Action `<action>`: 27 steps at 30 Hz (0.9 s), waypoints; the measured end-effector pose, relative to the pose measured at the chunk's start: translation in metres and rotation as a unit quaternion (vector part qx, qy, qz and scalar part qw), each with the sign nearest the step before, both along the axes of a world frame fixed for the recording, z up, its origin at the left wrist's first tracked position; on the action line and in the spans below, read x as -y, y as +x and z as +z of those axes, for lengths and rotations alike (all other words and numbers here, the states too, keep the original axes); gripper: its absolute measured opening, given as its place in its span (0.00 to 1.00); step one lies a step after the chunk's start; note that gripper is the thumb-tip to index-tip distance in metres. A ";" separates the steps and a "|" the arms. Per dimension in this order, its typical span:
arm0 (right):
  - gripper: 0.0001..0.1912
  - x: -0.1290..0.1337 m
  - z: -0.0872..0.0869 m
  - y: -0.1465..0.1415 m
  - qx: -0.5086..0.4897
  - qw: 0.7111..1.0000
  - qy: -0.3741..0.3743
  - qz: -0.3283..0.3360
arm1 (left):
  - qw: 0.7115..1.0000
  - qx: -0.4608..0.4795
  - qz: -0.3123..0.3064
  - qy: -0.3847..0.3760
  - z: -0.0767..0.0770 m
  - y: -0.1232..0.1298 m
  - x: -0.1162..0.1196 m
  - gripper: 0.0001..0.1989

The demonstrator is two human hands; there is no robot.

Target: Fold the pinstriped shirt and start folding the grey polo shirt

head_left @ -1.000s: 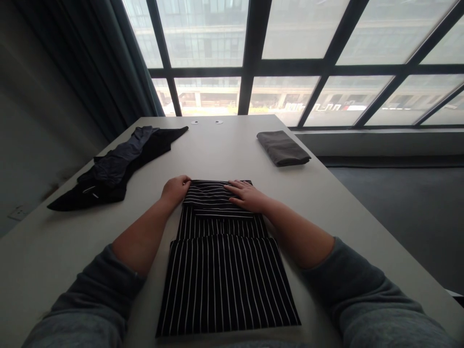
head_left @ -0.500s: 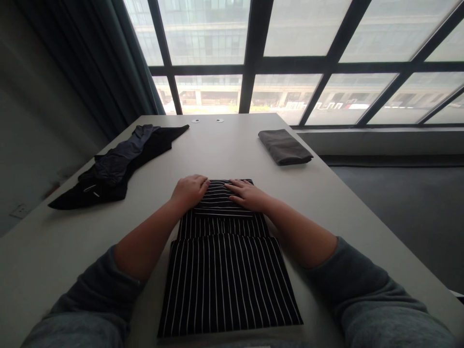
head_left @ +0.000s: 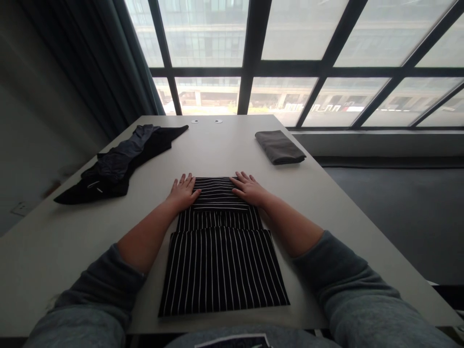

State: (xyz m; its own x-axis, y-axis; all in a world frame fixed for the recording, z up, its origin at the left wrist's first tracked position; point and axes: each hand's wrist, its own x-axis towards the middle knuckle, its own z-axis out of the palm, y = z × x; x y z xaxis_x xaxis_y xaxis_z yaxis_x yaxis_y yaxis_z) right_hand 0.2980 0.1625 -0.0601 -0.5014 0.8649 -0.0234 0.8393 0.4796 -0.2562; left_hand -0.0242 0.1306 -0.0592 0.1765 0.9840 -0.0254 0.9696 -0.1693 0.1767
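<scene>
A black cloth with white stripes (head_left: 223,270), partly folded, lies flat in front of me on the table. Its far part is folded over, so the stripes there run crosswise, while those on the near part run lengthwise. My left hand (head_left: 181,193) rests on the far left corner with its fingers spread. On the far right corner lies my right hand (head_left: 250,189), palm down, fingers apart. Neither hand grips the cloth; both press flat on its edges.
A heap of dark clothing (head_left: 123,162) lies on the left side of the white table (head_left: 213,150). At the back right is a folded grey cloth (head_left: 280,147). Two round white discs sit by the far edge, below large windows. A dark curtain hangs at the left.
My left hand has slid left and its fingers have spread. The right hand has also opened out, toward the far right corner. The view has shifted slightly, showing the table's near edge.
</scene>
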 end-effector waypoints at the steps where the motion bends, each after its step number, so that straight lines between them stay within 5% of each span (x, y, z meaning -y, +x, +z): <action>1: 0.34 0.008 0.005 0.003 -0.018 1.000 0.023 -0.005 | 1.000 0.012 -0.007 0.024 0.005 -0.004 0.009 0.35; 4: 0.31 0.052 0.025 0.017 -0.100 0.989 0.109 0.012 | 0.990 0.077 -0.067 0.100 0.023 -0.018 0.061 0.33; 6: 0.28 0.098 0.038 0.028 -0.141 0.979 0.132 0.063 | 0.974 0.122 -0.162 0.097 0.035 -0.027 0.113 0.29; 10: 0.24 0.205 0.049 0.048 -0.099 0.968 0.023 0.229 | 0.947 0.124 -0.297 -0.017 0.044 -0.039 0.220 0.21; 13: 0.24 0.261 0.039 0.059 -0.067 0.971 -0.006 0.230 | 0.947 0.087 -0.308 0.013 0.034 -0.040 0.265 0.23; 16: 0.21 0.283 0.020 0.065 -0.065 0.978 0.064 0.190 | 0.950 0.048 -0.291 0.105 0.020 -0.038 0.277 0.21; 21: 0.26 0.283 -0.005 0.063 -0.071 0.971 0.184 0.132 | 0.945 0.031 -0.264 0.191 0.006 -0.031 0.273 0.31; 27: 0.15 0.284 -0.003 0.059 -0.151 0.973 0.158 0.074 | 0.928 0.107 -0.261 0.245 0.001 -0.030 0.272 0.19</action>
